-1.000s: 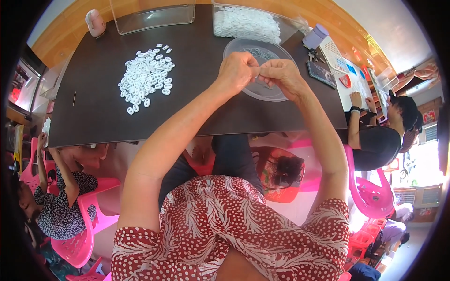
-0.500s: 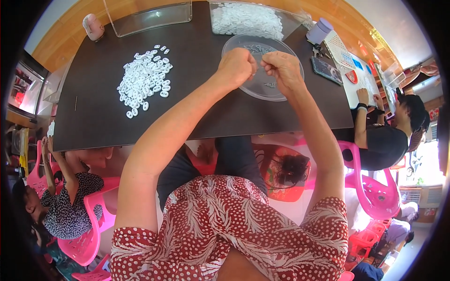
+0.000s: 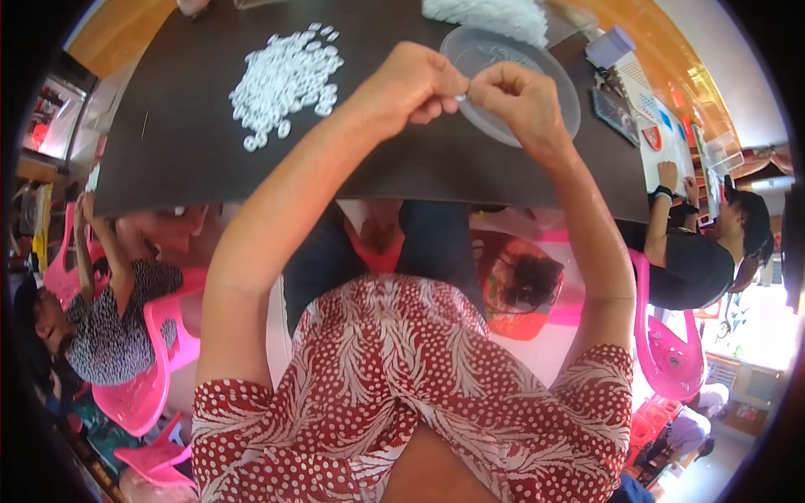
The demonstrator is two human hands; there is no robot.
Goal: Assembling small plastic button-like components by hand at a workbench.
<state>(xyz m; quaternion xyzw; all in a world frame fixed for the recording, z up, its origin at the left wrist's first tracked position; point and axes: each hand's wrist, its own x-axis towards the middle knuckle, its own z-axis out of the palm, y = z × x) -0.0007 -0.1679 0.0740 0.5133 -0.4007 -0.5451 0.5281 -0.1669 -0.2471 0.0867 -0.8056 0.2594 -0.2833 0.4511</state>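
My left hand [image 3: 419, 84] is closed in a pinch on a small white plastic piece [image 3: 460, 97], of which only a bit shows at the fingertips. Right beside it, my right hand [image 3: 521, 99] pinches thumb against forefinger at the same piece; anything it holds is too small to make out. Both hands are raised over the near left rim of a round translucent plastic dish [image 3: 567, 105]. Small grey metal bits [image 3: 507, 59] lie in that dish. To the left, a heap of white oval plastic pieces with holes [image 3: 285, 88] spreads over the dark table [image 3: 193, 159].
Behind the dish is a pile of white pieces [image 3: 495, 17]. A lilac container [image 3: 610, 47] and a phone [image 3: 616, 116] stand and lie at the right. One person [image 3: 713, 243] sits at the right, another [image 3: 117, 335] at the left, near pink chairs [image 3: 671, 360].
My view has tilted down, so the table sits higher in it. The hands have come together at the fingertips, and a white piece now shows between them.
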